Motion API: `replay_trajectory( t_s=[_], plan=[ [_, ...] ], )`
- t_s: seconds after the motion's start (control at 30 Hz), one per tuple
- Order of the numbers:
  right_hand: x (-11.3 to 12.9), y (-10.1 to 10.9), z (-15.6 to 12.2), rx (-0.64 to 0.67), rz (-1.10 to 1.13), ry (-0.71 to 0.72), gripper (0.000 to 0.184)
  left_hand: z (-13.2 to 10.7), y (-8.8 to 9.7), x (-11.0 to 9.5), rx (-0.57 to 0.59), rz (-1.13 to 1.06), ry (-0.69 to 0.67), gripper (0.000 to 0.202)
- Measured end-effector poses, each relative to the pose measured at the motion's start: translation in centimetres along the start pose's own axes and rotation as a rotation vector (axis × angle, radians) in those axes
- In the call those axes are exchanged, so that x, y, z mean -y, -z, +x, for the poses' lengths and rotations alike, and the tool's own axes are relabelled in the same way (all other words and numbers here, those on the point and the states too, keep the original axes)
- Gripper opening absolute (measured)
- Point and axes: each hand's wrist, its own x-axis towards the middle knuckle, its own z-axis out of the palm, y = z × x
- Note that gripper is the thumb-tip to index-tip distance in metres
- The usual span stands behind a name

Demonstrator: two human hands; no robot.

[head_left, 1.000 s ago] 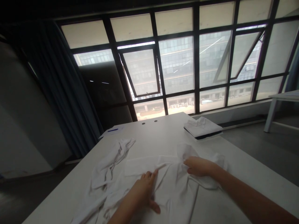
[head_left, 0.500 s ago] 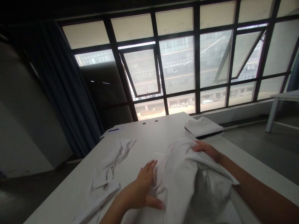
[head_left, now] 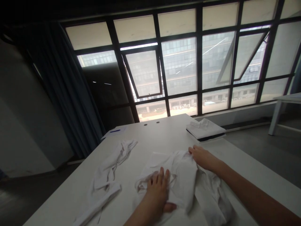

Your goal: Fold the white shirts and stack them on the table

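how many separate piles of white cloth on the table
3: a crumpled pile on the left, a rumpled pile touched by the left hand and right hand, and a folded stack at far right. Layers may hide more pieces.

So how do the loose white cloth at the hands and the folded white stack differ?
The loose white cloth is rumpled; the folded white stack is flat and squared. The left hand and right hand touch the loose cloth, neither touches the stack. The stack shows a dark layer; the loose cloth shows none. Both are on the white table.
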Motion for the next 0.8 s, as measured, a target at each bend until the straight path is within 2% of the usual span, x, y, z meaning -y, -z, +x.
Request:
replay_trajectory(
  t_s=[0.07,0.17,0.2,0.27,0.3,0.33,0.4,0.5,0.57,0.7,0.8],
  plan=[
    [0.9,1.0,-0.3,0.043,0.17,0.149,0.03,0.5,0.7,1.2,-0.093,0.02,0.056,0.116],
    [2.3,0.6,-1.2,0.257,0.324,0.263,0.042,0.6,2.0,3.0,-0.138,0.037,0.113,0.094],
    [2.8,-0.2,-1.6,0.306,0.295,0.251,0.056,0.5,2.3,3.5,-0.141,0.054,0.133,0.086],
    [3.8,-2.0,-2.3,0.317,0.175,0.18,0.099,0.3,3.0,4.4,-0.155,0.099,0.165,0.064],
    [4.3,-2.8,-2.6,0.299,0.132,0.155,0.109,0.1,3.5,4.8,-0.169,0.124,0.184,0.054],
    [4.8,-3.4,-2.8,0.287,0.118,0.151,0.107,-0.1,4.1,5.3,-0.195,0.15,0.208,0.046],
    [5.8,-3.6,-2.9,0.305,0.185,0.22,0.091,-0.6,5.8,6.4,-0.269,0.19,0.261,0.039],
    [7.3,-2.3,-2.8,0.355,0.425,0.396,0.069,-1.9,8.8,8.8,-0.449,0.175,0.282,0.036],
    [8.5,-1.5,-2.9,0.331,0.623,0.452,0.059,-2.9,10.6,10.5,-0.609,0.146,0.28,0.037],
    [11.9,-2.1,-2.7,0.197,0.936,0.442,0.051,-4.2,13.8,13.5,-0.977,0.104,0.288,0.039],
    [15.9,-4.0,-1.2,0.101,1.116,0.407,0.049,-3.4,16.9,15.9,-1.149,0.072,0.216,0.035]
  ],
)
